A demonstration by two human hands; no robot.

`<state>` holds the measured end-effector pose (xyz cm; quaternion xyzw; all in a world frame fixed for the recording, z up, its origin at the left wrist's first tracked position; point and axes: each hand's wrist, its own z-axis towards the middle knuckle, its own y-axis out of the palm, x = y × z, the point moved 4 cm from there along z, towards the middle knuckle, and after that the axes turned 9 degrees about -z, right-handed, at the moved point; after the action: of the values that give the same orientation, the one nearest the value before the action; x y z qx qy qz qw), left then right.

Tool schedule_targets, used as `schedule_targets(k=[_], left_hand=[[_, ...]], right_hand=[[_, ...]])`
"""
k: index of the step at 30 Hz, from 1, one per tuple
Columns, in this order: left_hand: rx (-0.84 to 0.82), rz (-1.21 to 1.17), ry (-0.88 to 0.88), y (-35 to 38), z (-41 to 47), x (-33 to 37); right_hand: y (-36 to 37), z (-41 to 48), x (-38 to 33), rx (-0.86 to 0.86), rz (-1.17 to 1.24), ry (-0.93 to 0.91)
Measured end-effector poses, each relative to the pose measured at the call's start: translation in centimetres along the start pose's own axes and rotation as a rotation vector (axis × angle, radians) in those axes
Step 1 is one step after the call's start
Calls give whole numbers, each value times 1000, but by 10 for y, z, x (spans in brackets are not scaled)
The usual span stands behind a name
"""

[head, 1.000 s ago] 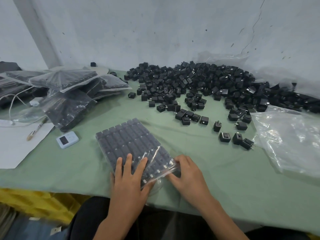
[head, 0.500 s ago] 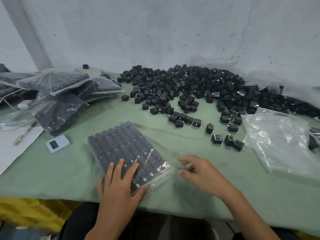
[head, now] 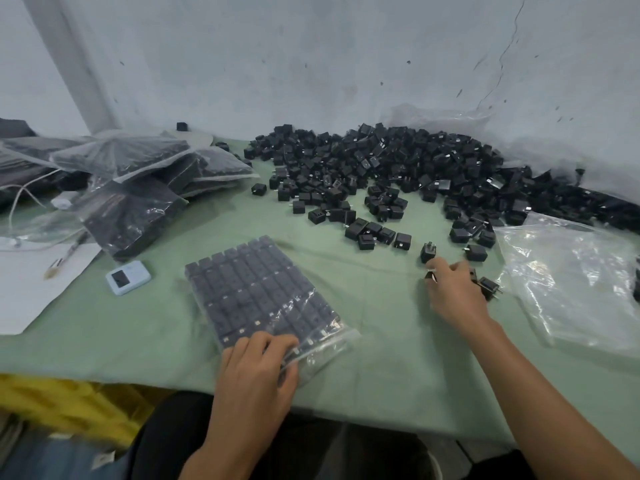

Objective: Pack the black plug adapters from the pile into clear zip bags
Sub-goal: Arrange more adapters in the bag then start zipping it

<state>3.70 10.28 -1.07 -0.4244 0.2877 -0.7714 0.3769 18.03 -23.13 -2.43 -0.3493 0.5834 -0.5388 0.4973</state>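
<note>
The bench (head: 381,358), draped in pale green cloth, fills the view. Along its far edge, from 12 to 3 o'clock, lies the pile of black plug adapters (head: 398,161): small matte cubes tumbled every way, some showing metal prongs, thinning to loose singles toward the middle. At 3 o'clock sits a crumpled heap of empty clear bags (head: 571,278). At 9 to 10 o'clock, a stack of packed bags (head: 138,188) leans one on another, dark blocks under glossy film.

In the middle lies the filled zip bag (head: 256,289), flat on the cloth, its long axis running from 11 o'clock to 5 o'clock. The adapters inside stand in tight, even rows under wrinkled plastic. The loose clear flap of the bag's end points toward 5 o'clock, nearest the person. At 8 o'clock a white sheet of paper (head: 31,289) reaches the bench edge.

The left hand (head: 256,368) sits on the bag's near end at 6 o'clock, fingers bent down on top and thumb against the flap side, its grip holding the bag. The right hand (head: 453,292) reaches out at 3 o'clock, fingers curled over loose adapters. One small adapter (head: 430,276) touches its fingertips, but motion blur hides whether the grip has closed on it. A small blue-and-white device (head: 128,277) lies at 9 o'clock, just beside the paper.
</note>
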Motion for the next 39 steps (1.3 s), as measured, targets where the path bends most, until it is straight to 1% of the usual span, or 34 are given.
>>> schedule_targets(k=[4,7,9,11,14,16,18,21,25,29,31,33,35,37,39], left_hand=[[-18,-30,0,-2,5,0],[-16,-75,3,-4,5,1],[-22,-80,-6,-6,7,2],[-11,-76,-11,-8,9,2],[2,-66,5,-12,13,2],[24,-52,33,-16,14,3],[21,-39,53,-20,16,5],[11,-21,79,-24,18,7],[10,-7,93,-30,21,9],[-15,-8,93,-33,23,12],[-36,-21,104,-33,22,15],[-50,-53,105,-33,23,17],[-61,-67,109,-34,23,20],[-66,-67,111,-34,24,23],[-58,-62,119,-37,24,23]], right_hand=[[-1,-8,6,-74,53,6],[-15,-39,-3,-97,120,-62],[-23,-78,-17,-114,287,-124],[-24,-127,-38,-161,487,-229],[-10,-185,-78,-241,667,-361],[2,-201,-106,-239,753,-384],[15,-204,-130,-191,812,-369],[22,-200,-156,-56,833,-330],[16,-204,-171,139,820,-337],[21,-211,-161,212,936,-240],[23,-208,-160,249,917,-221],[23,-204,-164,279,849,-209],[21,-200,-171,343,770,-256],[17,-199,-176,402,649,-357],[18,-199,-178,405,494,-484]])
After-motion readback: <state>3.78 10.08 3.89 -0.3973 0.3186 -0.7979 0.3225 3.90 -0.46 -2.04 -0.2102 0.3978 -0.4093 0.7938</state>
